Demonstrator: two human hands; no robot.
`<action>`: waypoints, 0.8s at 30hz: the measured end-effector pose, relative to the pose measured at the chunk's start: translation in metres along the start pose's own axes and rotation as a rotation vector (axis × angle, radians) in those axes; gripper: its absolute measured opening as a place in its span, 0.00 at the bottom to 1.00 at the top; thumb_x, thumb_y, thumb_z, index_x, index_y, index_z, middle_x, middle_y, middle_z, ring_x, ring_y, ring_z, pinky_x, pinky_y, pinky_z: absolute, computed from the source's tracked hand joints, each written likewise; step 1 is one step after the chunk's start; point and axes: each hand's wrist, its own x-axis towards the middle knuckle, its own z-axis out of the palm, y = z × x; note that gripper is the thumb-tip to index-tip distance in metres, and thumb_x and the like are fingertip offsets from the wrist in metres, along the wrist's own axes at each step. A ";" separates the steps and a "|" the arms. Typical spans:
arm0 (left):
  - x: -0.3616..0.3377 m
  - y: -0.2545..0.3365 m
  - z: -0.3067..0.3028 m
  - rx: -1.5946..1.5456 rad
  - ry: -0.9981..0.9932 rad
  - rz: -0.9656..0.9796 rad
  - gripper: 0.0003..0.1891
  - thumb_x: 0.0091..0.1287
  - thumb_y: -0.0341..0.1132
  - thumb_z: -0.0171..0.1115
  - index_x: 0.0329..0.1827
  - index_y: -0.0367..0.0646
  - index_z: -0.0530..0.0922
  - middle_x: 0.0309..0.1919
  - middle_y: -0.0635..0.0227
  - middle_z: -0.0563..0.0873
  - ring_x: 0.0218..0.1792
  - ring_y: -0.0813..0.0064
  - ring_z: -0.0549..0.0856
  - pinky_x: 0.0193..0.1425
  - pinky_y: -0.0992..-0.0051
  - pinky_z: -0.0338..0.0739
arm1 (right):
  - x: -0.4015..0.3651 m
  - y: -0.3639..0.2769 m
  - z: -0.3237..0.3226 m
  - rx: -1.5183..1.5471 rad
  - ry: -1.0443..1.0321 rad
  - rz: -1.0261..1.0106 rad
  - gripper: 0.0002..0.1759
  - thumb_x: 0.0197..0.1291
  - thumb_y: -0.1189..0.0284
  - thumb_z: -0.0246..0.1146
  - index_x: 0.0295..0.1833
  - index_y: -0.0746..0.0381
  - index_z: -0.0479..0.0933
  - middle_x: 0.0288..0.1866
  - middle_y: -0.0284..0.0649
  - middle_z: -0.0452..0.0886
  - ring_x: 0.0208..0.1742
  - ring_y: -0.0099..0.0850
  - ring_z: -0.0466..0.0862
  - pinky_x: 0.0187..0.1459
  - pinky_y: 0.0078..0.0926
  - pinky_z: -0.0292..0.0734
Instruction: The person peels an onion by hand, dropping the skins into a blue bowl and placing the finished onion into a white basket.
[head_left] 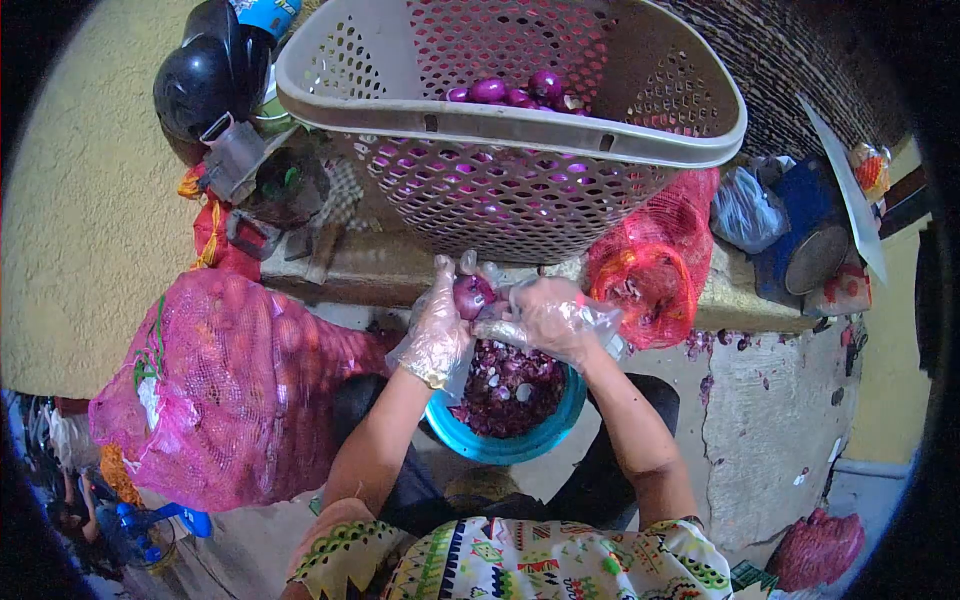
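A red onion is held in my left hand, which wears a clear plastic glove. Close beside it on the right is my right hand, gloved too, its fingers curled near the onion; what they hold is too small to make out. Below both hands a blue basin holds dark onion skins and scraps. Above them, on a ledge, stands a large perforated basket with several peeled onions inside.
At the left bulges a pink mesh sack full of onions. A red mesh bag sits right of the basket. A blue container and a plastic bag are farther right. Someone's arm shows at the lower left.
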 end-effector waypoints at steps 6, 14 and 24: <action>0.006 -0.001 -0.006 -0.018 -0.062 -0.023 0.25 0.72 0.57 0.57 0.56 0.43 0.75 0.50 0.56 0.84 0.43 0.53 0.88 0.45 0.52 0.89 | 0.000 0.002 0.000 0.086 0.089 0.076 0.32 0.51 0.35 0.67 0.34 0.56 0.84 0.24 0.45 0.83 0.28 0.44 0.86 0.31 0.42 0.79; 0.001 -0.002 -0.002 -0.050 -0.117 -0.015 0.24 0.73 0.55 0.57 0.56 0.41 0.76 0.50 0.54 0.84 0.44 0.52 0.87 0.47 0.50 0.88 | 0.001 0.003 0.004 0.076 0.130 0.039 0.27 0.57 0.42 0.66 0.29 0.56 0.84 0.20 0.47 0.81 0.23 0.46 0.85 0.27 0.45 0.78; 0.001 0.001 -0.001 0.000 0.027 0.013 0.23 0.72 0.54 0.60 0.53 0.42 0.77 0.49 0.55 0.84 0.49 0.56 0.85 0.48 0.47 0.87 | -0.002 0.007 0.011 0.038 0.072 -0.070 0.26 0.58 0.46 0.66 0.26 0.60 0.83 0.20 0.50 0.80 0.23 0.49 0.83 0.28 0.46 0.78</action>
